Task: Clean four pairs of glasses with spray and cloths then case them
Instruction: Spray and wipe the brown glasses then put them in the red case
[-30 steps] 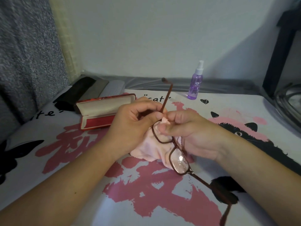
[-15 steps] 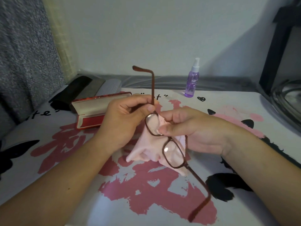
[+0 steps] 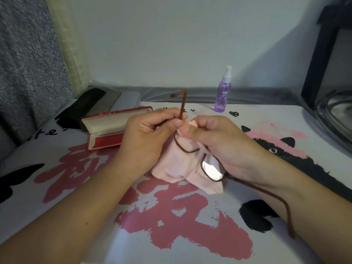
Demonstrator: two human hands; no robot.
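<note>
over the middle of the printed tabletop, the left hand [image 3: 144,138] pinched the brown glasses [image 3: 190,149] at the hinge end of the frame, fingers curled round it so one temple stood upright above the knuckles. that grip likely kept the frame steady and off the table while the other hand worked. the right hand [image 3: 221,143] had its thumb and fingers closed on a pink cloth [image 3: 175,164], folded over the far lens, apparently so both faces could be rubbed at once; the loose part of the cloth hung down to the table. the near lens [image 3: 211,170] was bare and caught the light, and the second temple trailed along under the right forearm toward the camera. judging by this, wiping was under way on this pair and casing was not yet done.

a red case [image 3: 114,128] lay open just behind the left hand, lid up, probably waiting for this pair. behind it, three closed cases [image 3: 106,101], black, grey and pale, lay side by side against the back edge. the purple spray bottle [image 3: 223,92] stood upright, well apart from the hands, near the wall.

the table cover [image 3: 190,225] was white with pink brushwork and black cat figures. a plain pale wall rose behind, a grey speckled curtain [image 3: 24,73] hung at left, and a dark frame stood at right.
</note>
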